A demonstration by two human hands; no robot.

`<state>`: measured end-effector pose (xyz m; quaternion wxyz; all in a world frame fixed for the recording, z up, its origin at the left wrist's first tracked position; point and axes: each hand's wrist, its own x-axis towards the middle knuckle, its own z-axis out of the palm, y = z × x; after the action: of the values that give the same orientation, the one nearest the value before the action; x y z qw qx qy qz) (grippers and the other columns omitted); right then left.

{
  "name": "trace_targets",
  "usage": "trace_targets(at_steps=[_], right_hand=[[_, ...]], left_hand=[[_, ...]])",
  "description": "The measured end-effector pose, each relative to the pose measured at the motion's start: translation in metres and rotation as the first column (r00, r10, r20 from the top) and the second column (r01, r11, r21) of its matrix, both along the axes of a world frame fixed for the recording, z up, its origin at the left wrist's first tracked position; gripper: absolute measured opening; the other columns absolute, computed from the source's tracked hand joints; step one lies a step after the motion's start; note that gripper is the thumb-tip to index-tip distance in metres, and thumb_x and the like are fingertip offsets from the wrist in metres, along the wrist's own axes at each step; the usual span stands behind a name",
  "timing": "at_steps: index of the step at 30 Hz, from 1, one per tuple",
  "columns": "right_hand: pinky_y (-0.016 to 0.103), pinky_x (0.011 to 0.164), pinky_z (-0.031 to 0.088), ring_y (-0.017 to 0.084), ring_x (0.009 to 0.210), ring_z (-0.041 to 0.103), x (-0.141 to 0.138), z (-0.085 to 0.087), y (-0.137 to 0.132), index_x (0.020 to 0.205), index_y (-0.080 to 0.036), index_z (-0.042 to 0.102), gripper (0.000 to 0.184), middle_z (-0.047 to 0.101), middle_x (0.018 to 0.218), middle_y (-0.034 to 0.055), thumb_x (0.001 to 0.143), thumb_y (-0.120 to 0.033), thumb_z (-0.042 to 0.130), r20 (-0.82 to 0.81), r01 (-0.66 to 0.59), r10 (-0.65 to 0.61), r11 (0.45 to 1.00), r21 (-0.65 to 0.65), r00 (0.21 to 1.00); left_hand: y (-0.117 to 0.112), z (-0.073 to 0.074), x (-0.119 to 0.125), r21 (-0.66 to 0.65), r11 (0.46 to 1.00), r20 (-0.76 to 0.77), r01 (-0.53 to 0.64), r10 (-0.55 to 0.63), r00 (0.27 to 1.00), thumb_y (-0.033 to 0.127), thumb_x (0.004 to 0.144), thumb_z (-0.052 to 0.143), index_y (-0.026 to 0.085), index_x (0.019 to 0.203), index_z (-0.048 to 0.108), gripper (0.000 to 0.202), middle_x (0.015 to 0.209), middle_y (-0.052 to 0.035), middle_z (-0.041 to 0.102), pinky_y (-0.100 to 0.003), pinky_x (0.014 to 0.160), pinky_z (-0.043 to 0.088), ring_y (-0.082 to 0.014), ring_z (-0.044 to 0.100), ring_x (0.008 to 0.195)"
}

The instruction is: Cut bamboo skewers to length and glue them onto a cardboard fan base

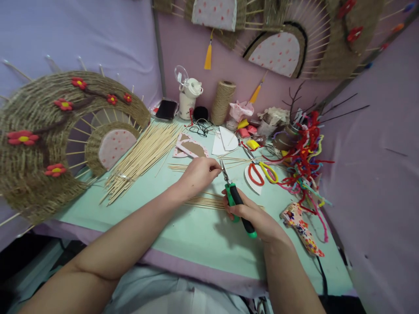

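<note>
Right hand is clamping the green-handled cutters, blade tips right at a stick the left hand is pinching above the table; a small row of sticks is lying beneath, seemingly done, the big pile sitting apart.

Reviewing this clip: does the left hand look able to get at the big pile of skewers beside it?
Probably yes. The left hand sits just right of the skewer pile, with little but table between, though it seems busy at the cutters.
</note>
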<state>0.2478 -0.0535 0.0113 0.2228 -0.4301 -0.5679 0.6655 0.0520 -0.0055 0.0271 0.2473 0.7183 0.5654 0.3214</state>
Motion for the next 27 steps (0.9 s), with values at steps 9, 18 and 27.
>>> trace_targets(at_steps=[9, 18, 27], right_hand=[[0.030, 0.067, 0.037, 0.016, 0.073, 0.047, -0.001, 0.000, 0.001, 0.109, -0.023, 0.050, 0.032, 0.051, 0.085, -0.0008, 0.077, -0.028, 0.054, 0.000, -0.013, 0.013, 1.000, -0.015, 1.000], [0.024, 0.051, 0.031, 0.012, 0.062, 0.039, -0.010, -0.007, 0.005, 0.090, -0.021, 0.051, 0.031, 0.044, 0.076, -0.0024, 0.061, -0.026, 0.059, -0.132, 0.091, -0.122, 0.970, -0.224, 0.984], [0.020, 0.045, 0.025, 0.008, 0.056, 0.034, -0.014, -0.014, 0.008, 0.085, -0.019, 0.050, 0.028, 0.041, 0.068, -0.0037, 0.059, -0.024, 0.061, -0.230, 0.081, -0.172, 0.930, -0.358, 0.958]], left_hand=[[0.001, -0.001, 0.000, -0.005, 1.000, -0.003, 0.009, -0.009, 1.000, 0.015, 0.076, 0.054, 0.017, 0.078, 0.074, 0.020, 0.073, -0.0027, 0.072, -0.025, 0.062, 0.039, -0.0145, 0.060, 0.067], [0.005, -0.006, 0.002, -0.010, 1.000, -0.095, 0.004, -0.005, 0.995, 0.017, 0.077, 0.054, 0.017, 0.079, 0.075, 0.021, 0.075, -0.0044, 0.072, -0.025, 0.061, 0.038, -0.0155, 0.060, 0.066], [0.008, -0.007, 0.003, 0.001, 1.000, -0.212, 0.016, -0.015, 0.977, 0.016, 0.078, 0.054, 0.017, 0.079, 0.075, 0.022, 0.077, -0.0074, 0.073, -0.027, 0.063, 0.039, -0.0181, 0.061, 0.069]])
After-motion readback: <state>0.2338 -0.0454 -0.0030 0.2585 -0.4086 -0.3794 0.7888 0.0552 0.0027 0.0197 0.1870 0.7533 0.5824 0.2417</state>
